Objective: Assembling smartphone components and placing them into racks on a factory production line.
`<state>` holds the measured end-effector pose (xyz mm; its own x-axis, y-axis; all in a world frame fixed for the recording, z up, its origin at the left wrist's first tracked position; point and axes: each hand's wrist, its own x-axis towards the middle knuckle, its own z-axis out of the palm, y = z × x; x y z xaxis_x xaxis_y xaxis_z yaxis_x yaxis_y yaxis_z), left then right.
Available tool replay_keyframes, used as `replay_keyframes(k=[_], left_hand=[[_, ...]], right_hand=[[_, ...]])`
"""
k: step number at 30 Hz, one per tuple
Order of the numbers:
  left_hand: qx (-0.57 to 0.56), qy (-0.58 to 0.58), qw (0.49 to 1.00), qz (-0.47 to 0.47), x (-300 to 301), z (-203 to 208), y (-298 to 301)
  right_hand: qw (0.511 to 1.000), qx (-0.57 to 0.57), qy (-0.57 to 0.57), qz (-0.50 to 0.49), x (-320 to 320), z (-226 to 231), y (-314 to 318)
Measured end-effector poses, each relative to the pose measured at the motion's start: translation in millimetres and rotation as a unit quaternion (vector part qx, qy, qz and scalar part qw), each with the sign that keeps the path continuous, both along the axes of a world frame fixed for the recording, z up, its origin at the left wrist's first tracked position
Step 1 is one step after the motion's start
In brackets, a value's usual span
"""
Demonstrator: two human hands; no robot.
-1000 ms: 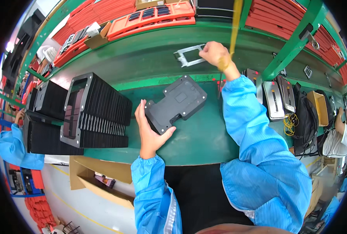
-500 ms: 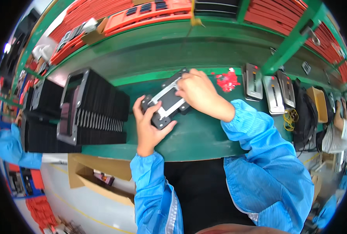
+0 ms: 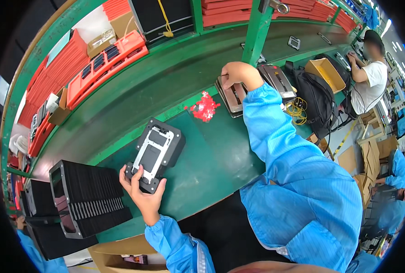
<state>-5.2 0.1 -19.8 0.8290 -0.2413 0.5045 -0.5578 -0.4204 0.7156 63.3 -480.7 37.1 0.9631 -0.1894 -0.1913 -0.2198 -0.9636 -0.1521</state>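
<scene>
My left hand point(image 3: 143, 200) grips the near end of a black block-like fixture point(image 3: 175, 148), thumb on one side and fingers over the other. A silver rectangular frame point(image 3: 152, 154) with a dark inside lies in the fixture, which rests on the green bench. My right hand point(image 3: 240, 74) is reached out to the far right, over a stack of flat silver metal plates point(image 3: 233, 101). Its fingers are pinched together at the stack's far end; a thin dark tip shows by them, too small to name. A pile of small red and white bits point(image 3: 204, 107) lies between the hands.
Black slotted frames point(image 3: 91, 198) stand stacked at the left. More metal plates point(image 3: 277, 81), a yellow cord point(image 3: 297, 109), a black bag point(image 3: 312, 98) and a cardboard box point(image 3: 323, 75) line the right. Orange trays point(image 3: 103, 61) fill the shelf. Another person point(image 3: 370, 75) works at far right.
My right hand has left the silver frame and moved right to the metal plates. My left hand still holds the fixture. The view has swung to the right.
</scene>
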Motion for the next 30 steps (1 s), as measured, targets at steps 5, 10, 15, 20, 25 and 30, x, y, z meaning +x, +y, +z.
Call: replay_keyframes(k=[5, 10, 15, 20, 25, 30], left_hand=[[0.003, 0.01, 1.0, 0.004, -1.6, 1.0, 0.0], [0.005, 0.009, 1.0, 0.005, -2.4, 1.8, -2.6], [0.033, 0.008, 0.999, 0.011, -4.6, 1.9, -1.8], [0.119, -0.164, 0.974, 0.099, -33.9, 31.0, -29.5], [-0.096, 0.07, 0.989, -0.084, -57.8, 31.2, -90.7], [-0.305, 0.379, 0.829, -0.276, -53.8, 19.0, -76.2]], right_hand=[[0.991, 0.131, -0.012, -0.007, 14.5, -27.9, -13.2], [0.976, 0.207, -0.071, 0.017, 20.4, -50.4, -29.5], [0.958, 0.23, -0.168, 0.028, 14.5, -30.1, -19.0], [0.9, 0.311, -0.224, 0.208, -22.7, 63.4, 56.3], [0.82, 0.412, -0.094, 0.387, -58.6, 84.4, 158.8], [0.733, 0.567, -0.076, 0.367, -57.4, 63.3, 184.9]])
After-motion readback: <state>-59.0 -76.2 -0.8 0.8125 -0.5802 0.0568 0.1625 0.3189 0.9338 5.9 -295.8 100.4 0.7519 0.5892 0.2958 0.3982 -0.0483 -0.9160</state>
